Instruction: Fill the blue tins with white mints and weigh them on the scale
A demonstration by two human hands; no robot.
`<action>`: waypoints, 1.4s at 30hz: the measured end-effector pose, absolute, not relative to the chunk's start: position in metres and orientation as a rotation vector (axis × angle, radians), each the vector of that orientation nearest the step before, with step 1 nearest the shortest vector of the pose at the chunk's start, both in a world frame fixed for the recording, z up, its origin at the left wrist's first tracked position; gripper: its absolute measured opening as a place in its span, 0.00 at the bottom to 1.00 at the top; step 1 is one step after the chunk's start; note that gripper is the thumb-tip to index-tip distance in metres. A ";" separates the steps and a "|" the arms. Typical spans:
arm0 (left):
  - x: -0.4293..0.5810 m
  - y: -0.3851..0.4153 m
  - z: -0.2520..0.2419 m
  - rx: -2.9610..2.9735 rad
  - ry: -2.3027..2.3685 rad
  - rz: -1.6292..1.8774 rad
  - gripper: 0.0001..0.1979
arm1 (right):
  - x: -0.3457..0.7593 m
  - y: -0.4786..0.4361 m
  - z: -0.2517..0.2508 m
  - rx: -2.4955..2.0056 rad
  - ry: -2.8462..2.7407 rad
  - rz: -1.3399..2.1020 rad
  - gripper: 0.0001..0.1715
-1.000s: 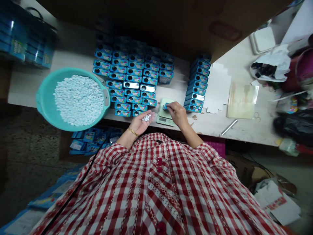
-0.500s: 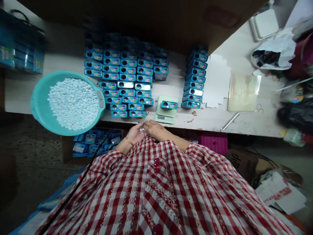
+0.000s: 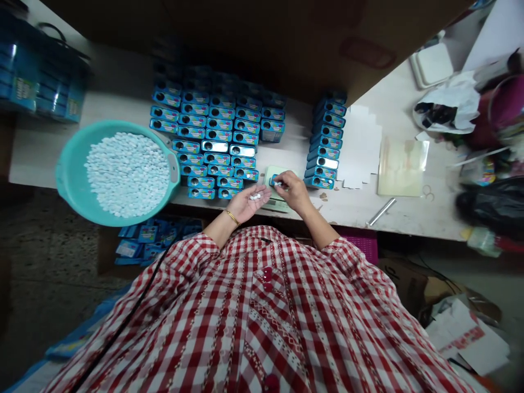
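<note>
My left hand (image 3: 242,205) is held palm up with several small white candies (image 3: 255,196) lying in it. Just to its right, the fingertips of my right hand (image 3: 295,192) pinch a white candy over a blue tin (image 3: 273,178). That tin stands on a pale green digital scale (image 3: 278,205), and my right hand hides most of both. To the left, a turquoise plastic basin (image 3: 67,185) holds a large heap of the same candies (image 3: 126,172).
Rows of blue tins (image 3: 218,135) stand left of the scale, with a shorter column (image 3: 326,154) to its right. Farther right lie white paper sheets (image 3: 360,147), a clear plastic stack (image 3: 401,169) and a metal tube (image 3: 381,212). A large cardboard box (image 3: 254,33) overhangs the back.
My hands, together at the table's front edge before, have separated. The right one has moved up and right over the tin on the scale; the left has moved slightly up and right, palm exposed.
</note>
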State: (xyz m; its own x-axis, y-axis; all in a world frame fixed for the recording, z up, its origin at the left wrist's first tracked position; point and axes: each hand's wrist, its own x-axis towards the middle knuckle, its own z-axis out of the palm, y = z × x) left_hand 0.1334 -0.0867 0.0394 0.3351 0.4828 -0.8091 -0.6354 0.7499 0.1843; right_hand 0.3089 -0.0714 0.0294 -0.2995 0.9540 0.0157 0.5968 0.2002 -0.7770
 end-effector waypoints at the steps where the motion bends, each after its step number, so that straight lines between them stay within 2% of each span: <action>1: 0.134 -0.084 0.038 -0.173 0.997 0.738 0.14 | 0.312 -0.068 0.028 -1.471 -2.015 0.902 0.09; 5: 0.130 -0.084 0.031 -0.187 1.024 0.751 0.14 | 0.319 -0.065 0.027 -1.521 -2.158 0.758 0.11; 10: 0.117 -0.093 0.030 -0.228 1.065 0.781 0.14 | 0.332 -0.076 0.037 -1.571 -2.047 0.586 0.13; 22: 0.090 -0.109 0.039 -0.310 1.147 0.858 0.13 | 0.357 -0.095 0.026 -1.716 -1.982 0.533 0.14; 30: 0.081 -0.116 0.035 -0.288 1.140 0.885 0.13 | 0.358 -0.086 0.013 -1.717 -2.177 0.550 0.29; 34: 0.077 -0.117 0.034 -0.297 1.152 0.897 0.14 | 0.356 -0.082 0.007 -1.725 -2.220 0.623 0.33; 42: 0.069 -0.110 0.033 -0.354 1.165 0.925 0.14 | 0.354 -0.070 0.003 -1.753 -2.258 0.661 0.22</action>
State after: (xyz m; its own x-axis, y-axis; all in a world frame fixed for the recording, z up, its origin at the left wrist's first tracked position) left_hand 0.0687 -0.1103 0.0333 0.0928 0.4354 -0.8954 -0.7732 0.5981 0.2107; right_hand 0.3538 -0.0699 0.0033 -0.2724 0.9561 -0.1075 0.8631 0.1934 -0.4665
